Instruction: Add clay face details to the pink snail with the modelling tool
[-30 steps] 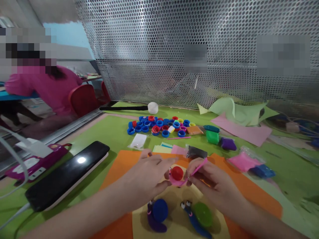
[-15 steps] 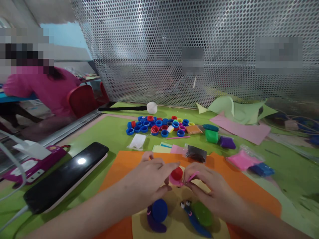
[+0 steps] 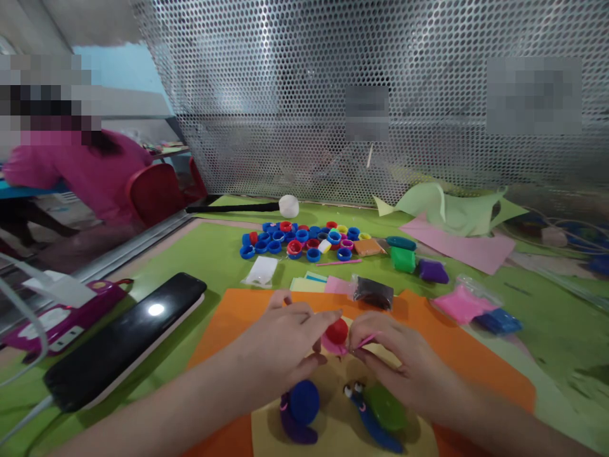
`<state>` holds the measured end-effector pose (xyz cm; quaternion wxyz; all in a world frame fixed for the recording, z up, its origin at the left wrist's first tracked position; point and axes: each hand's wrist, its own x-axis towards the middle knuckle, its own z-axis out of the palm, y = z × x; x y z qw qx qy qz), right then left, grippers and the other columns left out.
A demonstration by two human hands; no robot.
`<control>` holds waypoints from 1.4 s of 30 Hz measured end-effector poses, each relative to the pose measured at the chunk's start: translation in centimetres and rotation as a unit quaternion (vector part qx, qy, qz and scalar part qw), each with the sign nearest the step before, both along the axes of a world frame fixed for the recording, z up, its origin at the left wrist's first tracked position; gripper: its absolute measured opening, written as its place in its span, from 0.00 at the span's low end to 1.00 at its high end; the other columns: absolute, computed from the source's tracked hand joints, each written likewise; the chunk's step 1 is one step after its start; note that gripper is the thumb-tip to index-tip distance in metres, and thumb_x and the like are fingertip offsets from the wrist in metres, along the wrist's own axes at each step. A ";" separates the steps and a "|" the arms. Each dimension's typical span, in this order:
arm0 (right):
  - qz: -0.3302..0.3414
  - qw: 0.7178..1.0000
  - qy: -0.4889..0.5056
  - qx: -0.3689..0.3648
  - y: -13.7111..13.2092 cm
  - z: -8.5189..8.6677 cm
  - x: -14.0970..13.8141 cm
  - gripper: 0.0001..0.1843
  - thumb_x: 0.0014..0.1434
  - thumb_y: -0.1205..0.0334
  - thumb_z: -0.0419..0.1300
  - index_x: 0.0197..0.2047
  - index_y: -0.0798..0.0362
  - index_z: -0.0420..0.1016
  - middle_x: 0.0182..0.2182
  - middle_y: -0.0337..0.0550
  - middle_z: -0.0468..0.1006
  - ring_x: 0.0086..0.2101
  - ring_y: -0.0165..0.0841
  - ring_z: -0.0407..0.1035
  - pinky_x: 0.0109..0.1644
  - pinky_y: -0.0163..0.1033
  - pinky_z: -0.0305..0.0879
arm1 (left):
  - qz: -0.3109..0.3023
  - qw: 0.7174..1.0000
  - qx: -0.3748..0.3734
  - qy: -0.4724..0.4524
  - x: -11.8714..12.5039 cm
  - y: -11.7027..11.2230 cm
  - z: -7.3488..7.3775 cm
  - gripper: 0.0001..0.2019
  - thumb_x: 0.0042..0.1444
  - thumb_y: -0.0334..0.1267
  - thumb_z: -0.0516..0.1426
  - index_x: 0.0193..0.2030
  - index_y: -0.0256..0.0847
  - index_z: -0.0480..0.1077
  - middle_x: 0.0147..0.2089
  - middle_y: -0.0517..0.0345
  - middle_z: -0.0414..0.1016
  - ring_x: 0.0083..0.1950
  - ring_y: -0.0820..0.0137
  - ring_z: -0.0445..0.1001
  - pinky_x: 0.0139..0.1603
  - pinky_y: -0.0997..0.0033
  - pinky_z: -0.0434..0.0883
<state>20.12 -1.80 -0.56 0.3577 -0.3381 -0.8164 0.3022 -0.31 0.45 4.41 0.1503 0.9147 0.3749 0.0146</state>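
Observation:
A red bottle cap (image 3: 337,331) with pink clay (image 3: 333,346) around its lower side sits between my hands on a yellow-tan sheet (image 3: 328,438). My left hand (image 3: 285,339) is at its left, thumb and forefinger apart, the forefinger reaching to the cap's upper edge. My right hand (image 3: 399,358) pinches a thin pink tool (image 3: 368,339), fingertips close by the pink clay. Nearer me lie two clay snails: a purple snail (image 3: 297,431) with a blue cap shell (image 3: 304,402), and a blue snail (image 3: 373,422) with eyes and a green shell (image 3: 387,406).
Beneath the sheet lies orange card (image 3: 228,317). Several bottle caps (image 3: 302,236) are heaped behind, near bagged clay in black (image 3: 373,293), pink (image 3: 462,304) and white (image 3: 261,271). A black power bank (image 3: 128,339) and a purple power strip (image 3: 76,317) lie left. Metal mesh (image 3: 285,95) stands behind.
The view has shifted very slightly. Both hands keep almost the same pose beside the red cap, and the pink tool stays in my right hand.

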 end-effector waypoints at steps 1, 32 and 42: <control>0.002 1.000 0.000 -0.001 -0.1 -0.1 0.0 0.13 0.57 0.77 0.50 0.37 0.48 0.63 0.35 0.39 0.71 0.36 0.32 0.67 0.40 0.38 0.65 | -0.001 1.000 -0.001 0.001 0.0 0.0 0.0 0.18 0.55 0.33 0.54 0.53 0.43 0.61 0.35 0.59 0.75 0.40 0.63 0.72 0.48 0.58 0.58; -0.064 0.948 0.279 -0.137 1.3 -0.4 0.9 0.04 0.57 0.65 0.59 0.32 0.54 0.67 0.29 0.35 0.69 0.30 0.29 0.68 0.35 0.37 0.68 | -0.096 0.995 0.037 -0.008 0.8 -0.6 -1.9 0.36 0.56 0.25 0.50 0.66 0.43 0.33 0.46 0.52 0.75 0.45 0.62 0.70 0.48 0.55 0.62; -0.033 0.920 0.353 -0.165 1.7 -0.7 0.9 0.04 0.58 0.66 0.61 0.33 0.57 0.69 0.30 0.36 0.70 0.30 0.30 0.68 0.34 0.39 0.69 | -0.096 0.995 0.040 0.008 0.7 -0.6 -1.4 0.32 0.57 0.33 0.52 0.65 0.38 0.40 0.44 0.47 0.75 0.45 0.57 0.70 0.48 0.52 0.63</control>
